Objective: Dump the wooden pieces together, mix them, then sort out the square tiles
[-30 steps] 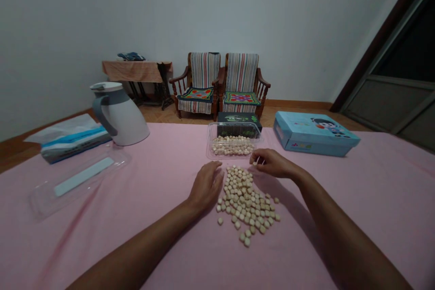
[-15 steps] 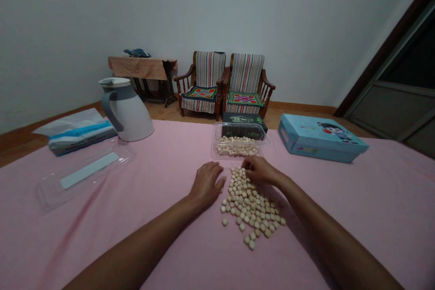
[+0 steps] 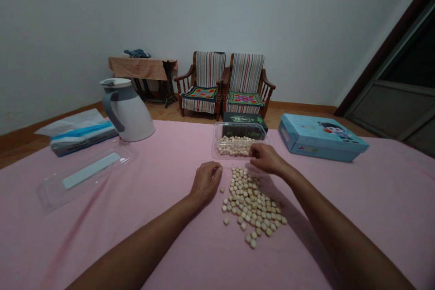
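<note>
Many small pale rounded cubes (image 3: 249,206), wooden-looking, lie in a loose heap on the pink cloth between my forearms. Behind them stands a clear plastic container (image 3: 217,145) with more such cubes (image 3: 234,146) inside. My right hand (image 3: 267,158) is raised by the container's front right edge, fingers pinched together; whatever they hold is hidden. Left of the heap my left hand (image 3: 206,182) rests on the cloth, palm down, fingers loosely extended and the thumb beside them. One stray cube (image 3: 222,190) lies just right of it.
A black box (image 3: 244,118) sits behind the container. To the right is a light blue box (image 3: 322,138). On the left are a white-grey jug (image 3: 134,115), a tissue pack (image 3: 83,133) and a clear plastic lid (image 3: 90,172). Two wooden chairs (image 3: 249,74) stand beyond the table.
My right hand has lifted from the heap's far end and moved up and right to the container. My left thumb has drawn in toward the fingers, leaving the stray cube in view.
</note>
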